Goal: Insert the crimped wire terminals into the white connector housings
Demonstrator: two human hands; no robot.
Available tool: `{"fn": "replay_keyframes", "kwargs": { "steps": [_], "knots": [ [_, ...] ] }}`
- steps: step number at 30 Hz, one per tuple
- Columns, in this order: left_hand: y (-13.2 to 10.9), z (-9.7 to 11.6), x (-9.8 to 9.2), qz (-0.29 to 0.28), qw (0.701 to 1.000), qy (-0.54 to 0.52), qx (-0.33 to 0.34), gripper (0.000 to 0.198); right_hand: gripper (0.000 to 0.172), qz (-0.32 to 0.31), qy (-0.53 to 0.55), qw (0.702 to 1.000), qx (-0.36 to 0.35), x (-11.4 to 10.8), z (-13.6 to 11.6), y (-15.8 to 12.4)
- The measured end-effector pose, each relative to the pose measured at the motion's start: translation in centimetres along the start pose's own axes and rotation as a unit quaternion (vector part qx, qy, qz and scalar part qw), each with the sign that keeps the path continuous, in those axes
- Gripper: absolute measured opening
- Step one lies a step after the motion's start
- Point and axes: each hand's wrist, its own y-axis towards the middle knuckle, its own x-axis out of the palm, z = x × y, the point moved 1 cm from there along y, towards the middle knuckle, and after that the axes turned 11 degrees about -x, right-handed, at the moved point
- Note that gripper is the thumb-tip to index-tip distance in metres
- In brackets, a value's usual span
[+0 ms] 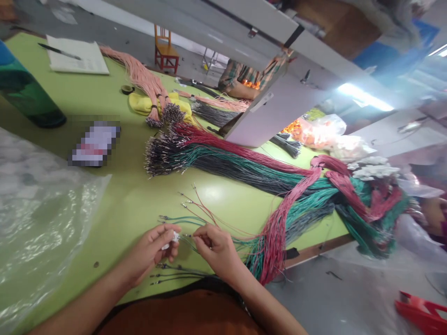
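Note:
My left hand (153,249) is closed around a small white plastic connector (173,238) just above the green table's near edge. My right hand (214,246) pinches the metal-tipped end of a thin wire (191,236) and holds it against the connector. A few loose red and green wires (195,209) with crimped ends fan out just beyond my fingers. Several dark wires (174,274) lie under my hands. A thick bundle of red, green and grey wires (244,163) stretches across the table to the right.
Clear plastic sheeting (38,204) covers the left. A green bottle (24,88), a notepad with a pen (77,56) and pink wire bundles (146,83) on a yellow cloth lie farther back. Another person's sleeve (240,79) shows beyond a grey panel (272,111).

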Motion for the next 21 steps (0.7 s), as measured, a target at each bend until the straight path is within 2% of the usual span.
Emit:
{"fn": "replay_keyframes", "kwargs": {
  "steps": [11, 18, 21],
  "knots": [
    [-0.01, -0.08, -0.01, 0.000, 1.000, -0.001, 0.003, 0.027, 0.016, -0.005, 0.010, 0.999, -0.032, 0.45, -0.07, 0.22],
    [0.08, -0.32, -0.06, 0.005, 1.000, 0.025, 0.006, 0.030, 0.018, -0.028, 0.004, 0.999, -0.019, 0.88, 0.27, 0.29],
    [0.14, -0.49, -0.06, 0.010, 0.998, 0.068, 0.012, 0.033, 0.019, -0.042, 0.011, 0.999, -0.020, 0.98, 0.29, 0.33]
  ]
}}
